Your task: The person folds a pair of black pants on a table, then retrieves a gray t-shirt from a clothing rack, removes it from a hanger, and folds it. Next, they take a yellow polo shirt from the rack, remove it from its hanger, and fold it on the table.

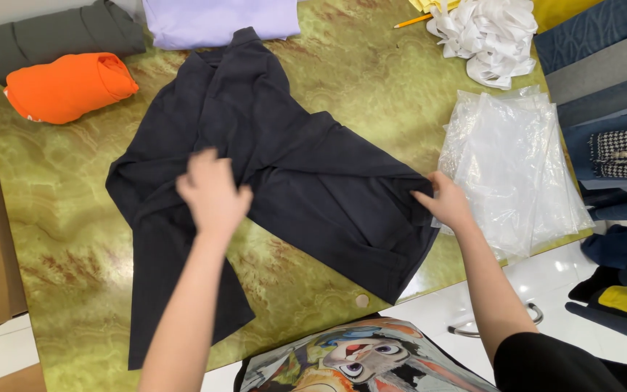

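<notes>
From the head view, a dark shirt (306,181) lies spread across the middle of the green tabletop (59,218). Its long line runs on a slant, from the far edge near the purple cloth (219,20) down to the near edge, where the hem sits. One sleeve hangs toward the near left part of the tabletop.

The left hand (212,192) rests on the middle of the shirt, fingers bent and pinching a fold of the cloth. The right hand (445,203) is at the shirt's right side, close to the right edge of the tabletop, and its grip is closed on the cloth there. Both hands touch the shirt. The left is nearer its middle, and the right is at its outer side, just beside the pile of clear plastic bags (517,167).

An orange roll (70,86) and a grey roll (59,35) of cloth lie by the far left corner. White ribbon (488,33) lies near the far right.

The fingertips of both hands are tucked into the cloth, so how much each one holds is hard to see. The shirt's collar is hard to make out.
</notes>
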